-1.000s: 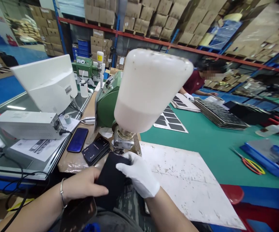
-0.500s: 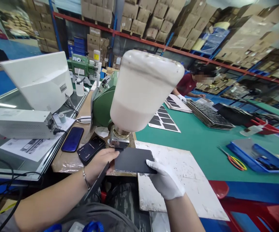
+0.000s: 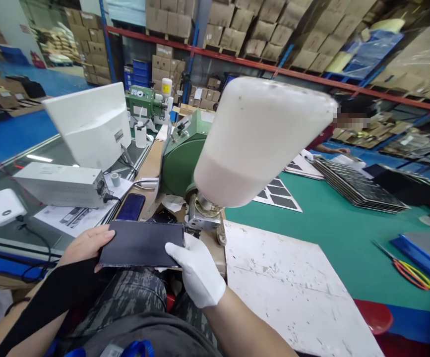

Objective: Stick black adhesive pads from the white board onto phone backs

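A flat black rectangular panel point(image 3: 142, 244), with a rough lower edge, is held level between my two hands in front of the green machine point(image 3: 185, 153). My bare left hand point(image 3: 86, 245) grips its left end, thumb on top. A long black strip point(image 3: 56, 302) lies over my left forearm, its upper end by the panel. My right hand point(image 3: 198, 270), in a white glove, pinches the right end with the thumb on top. Just beyond that end is the machine's metal head point(image 3: 202, 218), below a large white bottle point(image 3: 257, 144) part full of liquid. Black pieces point(image 3: 163, 216) lie partly hidden behind the panel.
A phone point(image 3: 131, 207), a grey power box point(image 3: 62, 184) and a white monitor point(image 3: 92, 126) are on the left. A stained white board point(image 3: 281, 272) covers the near right. Farther right are pliers point(image 3: 404, 267), a blue tray point(image 3: 423, 255) and stacked panels point(image 3: 359, 183). A co-worker sits behind.
Both hands have carried the panel left, away from the machine's head. My left hand has shifted to the panel's far left end. The strip now lies across the forearm. The view has turned left.
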